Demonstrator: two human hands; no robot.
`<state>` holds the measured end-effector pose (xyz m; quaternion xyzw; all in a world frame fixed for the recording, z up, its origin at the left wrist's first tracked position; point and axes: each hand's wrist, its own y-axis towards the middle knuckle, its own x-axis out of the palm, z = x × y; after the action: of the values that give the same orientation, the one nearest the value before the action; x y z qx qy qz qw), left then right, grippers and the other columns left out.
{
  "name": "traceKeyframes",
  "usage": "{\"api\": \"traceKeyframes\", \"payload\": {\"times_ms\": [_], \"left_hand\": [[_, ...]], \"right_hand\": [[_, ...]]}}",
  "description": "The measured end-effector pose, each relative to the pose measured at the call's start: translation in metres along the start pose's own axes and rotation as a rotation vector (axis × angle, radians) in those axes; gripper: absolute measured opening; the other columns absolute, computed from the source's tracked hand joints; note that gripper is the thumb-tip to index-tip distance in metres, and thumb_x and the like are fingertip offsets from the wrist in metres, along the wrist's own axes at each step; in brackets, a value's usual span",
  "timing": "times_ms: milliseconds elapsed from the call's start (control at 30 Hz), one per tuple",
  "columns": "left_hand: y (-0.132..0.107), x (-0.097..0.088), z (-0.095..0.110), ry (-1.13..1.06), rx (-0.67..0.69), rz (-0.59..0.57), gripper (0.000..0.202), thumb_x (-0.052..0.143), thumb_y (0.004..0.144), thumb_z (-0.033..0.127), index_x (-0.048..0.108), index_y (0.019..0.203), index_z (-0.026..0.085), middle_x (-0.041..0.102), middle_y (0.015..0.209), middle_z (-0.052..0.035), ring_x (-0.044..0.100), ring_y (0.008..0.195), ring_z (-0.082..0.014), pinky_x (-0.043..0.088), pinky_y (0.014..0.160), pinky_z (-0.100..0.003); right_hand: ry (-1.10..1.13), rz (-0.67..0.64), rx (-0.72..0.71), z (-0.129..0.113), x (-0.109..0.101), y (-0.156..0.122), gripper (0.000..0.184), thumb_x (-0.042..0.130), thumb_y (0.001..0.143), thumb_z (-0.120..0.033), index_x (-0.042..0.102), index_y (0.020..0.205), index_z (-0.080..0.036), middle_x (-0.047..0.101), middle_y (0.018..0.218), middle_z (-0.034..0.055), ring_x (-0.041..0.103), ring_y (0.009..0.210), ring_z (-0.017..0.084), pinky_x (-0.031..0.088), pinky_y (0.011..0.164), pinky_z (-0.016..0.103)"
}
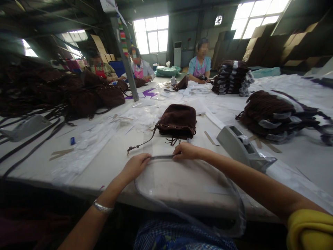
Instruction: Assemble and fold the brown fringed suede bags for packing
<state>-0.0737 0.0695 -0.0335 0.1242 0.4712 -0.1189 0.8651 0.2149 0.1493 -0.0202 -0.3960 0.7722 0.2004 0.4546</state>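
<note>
Both hands pinch a strap (161, 157), a dark strip stretched level between them just above the table's front. Its left end is in my left hand (136, 165), fingers closed. My right hand (185, 151) grips the other end, also closed. A long loop wrapped in clear plastic (238, 208) hangs below the hands and over the table edge; it seems to be part of the same strap. Just beyond the hands lies a dark brown drawstring bag (178, 119) with fringe tassels. Its thin strap with a metal clip (128, 151) trails toward my left hand.
A grey tape dispenser (240, 147) stands right of my hands, another (26, 126) at far left. Brown bags (96, 95) are heaped left; wrapped stacks (281, 114) lie right. A metal post (127, 59) rises from the table (114, 139). Several people (199, 64) work across it.
</note>
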Motion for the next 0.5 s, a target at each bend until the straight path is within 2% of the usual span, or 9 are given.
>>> {"api": "traceKeyframes", "payload": {"times_ms": [67,133,267,333,433,500], "left_hand": [[0.005,0.006,0.011,0.098,0.013,0.037,0.035,0.053,0.092,0.037,0.063,0.123,0.023,0.07,0.115,-0.0063,0.064,0.107,-0.0248,0.047,0.091,-0.034],[0.01,0.014,0.022,0.158,0.024,0.033,0.038,0.056,0.092,0.038,0.061,0.127,0.025,0.071,0.114,-0.0057,0.065,0.103,-0.0246,0.049,0.086,-0.033],[0.021,0.026,0.028,0.19,0.069,0.029,0.023,0.054,0.093,0.029,0.072,0.105,0.024,0.073,0.099,-0.0045,0.067,0.091,-0.0222,0.049,0.078,-0.03],[0.024,0.028,0.023,0.163,0.089,0.035,0.022,0.053,0.094,0.027,0.073,0.103,0.023,0.073,0.098,-0.0044,0.067,0.091,-0.0215,0.048,0.08,-0.029],[0.026,0.028,0.014,0.117,0.13,0.032,0.023,0.053,0.094,0.026,0.073,0.105,0.022,0.073,0.1,-0.005,0.067,0.093,-0.0208,0.048,0.084,-0.03],[0.026,0.028,0.01,0.089,0.161,0.019,0.023,0.053,0.094,0.025,0.073,0.105,0.022,0.073,0.101,-0.005,0.067,0.094,-0.0202,0.048,0.085,-0.029]], "right_hand": [[0.016,0.022,0.003,-0.001,0.005,0.001,0.018,0.068,0.083,-0.028,0.08,0.089,-0.016,0.074,0.077,0.0029,0.063,0.067,0.016,0.041,0.063,0.022],[0.025,0.042,0.01,-0.003,0.008,0.002,0.018,0.068,0.082,-0.028,0.08,0.089,-0.016,0.074,0.076,0.0031,0.063,0.067,0.017,0.041,0.064,0.023],[0.189,-0.032,0.027,-0.002,0.004,-0.006,0.031,0.061,0.089,-0.038,0.076,0.105,-0.017,0.073,0.074,0.0017,0.065,0.064,0.016,0.045,0.061,0.022],[0.22,0.018,0.039,-0.001,0.0,-0.013,0.033,0.054,0.094,-0.036,0.072,0.115,-0.018,0.075,0.084,0.0039,0.067,0.068,0.016,0.048,0.064,0.022],[-0.028,0.203,-0.061,0.0,-0.004,-0.019,0.034,0.054,0.092,-0.018,0.068,0.122,-0.023,0.071,0.112,0.0066,0.067,0.091,0.018,0.048,0.076,0.024],[-0.194,0.179,-0.208,-0.003,-0.004,-0.019,0.043,0.051,0.091,-0.009,0.065,0.126,-0.03,0.065,0.125,0.0037,0.063,0.105,0.019,0.045,0.081,0.024]]}}
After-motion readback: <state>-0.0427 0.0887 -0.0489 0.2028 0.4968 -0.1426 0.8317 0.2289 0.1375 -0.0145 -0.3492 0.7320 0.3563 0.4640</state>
